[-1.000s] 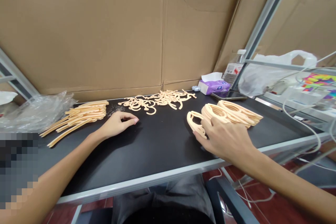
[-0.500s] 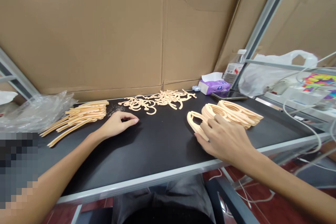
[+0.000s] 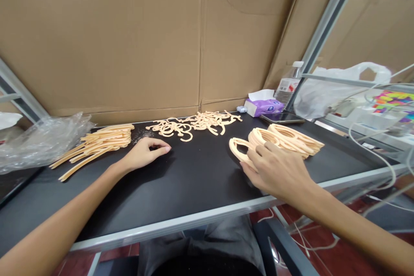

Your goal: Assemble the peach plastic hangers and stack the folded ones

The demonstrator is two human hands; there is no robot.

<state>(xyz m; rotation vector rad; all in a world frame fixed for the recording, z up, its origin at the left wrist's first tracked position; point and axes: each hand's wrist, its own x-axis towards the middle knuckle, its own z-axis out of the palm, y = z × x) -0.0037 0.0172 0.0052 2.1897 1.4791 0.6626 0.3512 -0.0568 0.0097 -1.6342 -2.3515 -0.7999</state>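
Head view, looking forward and down over a black table top (image 3: pixel 200 172): right hand (image 3: pixel 276 170) lying on a stack of flat, peach-coloured looped pieces (image 3: pixel 284 140), material not determinable, with its fingers (image 3: pixel 263 151) slightly spread across the near end of the stack. The end piece, a peach oval loop (image 3: pixel 237 148), stands tilted against the fingers; whether they pinch it cannot be told. Left hand (image 3: pixel 145 154) rests apart on the table, palm down, fingers (image 3: pixel 160 148) loosely curled and holding nothing, just in front of a heap of curved peach strips (image 3: pixel 184 126) and beside a fanned bundle of long, straight peach strips (image 3: pixel 97 146). Crumpled clear plastic film (image 3: pixel 42 142) lies at the far left. Beyond the stack stand a purple tissue box (image 3: pixel 263 108), a black smartphone (image 3: pixel 281 117) and a clear plastic bottle (image 3: pixel 287 84). Behind the table rises a brown corrugated cardboard sheet (image 3: pixel 129 43); a white plastic bag (image 3: pixel 333 95) and pale cables (image 3: pixel 371 151) occupy the right side, outside the table edge.
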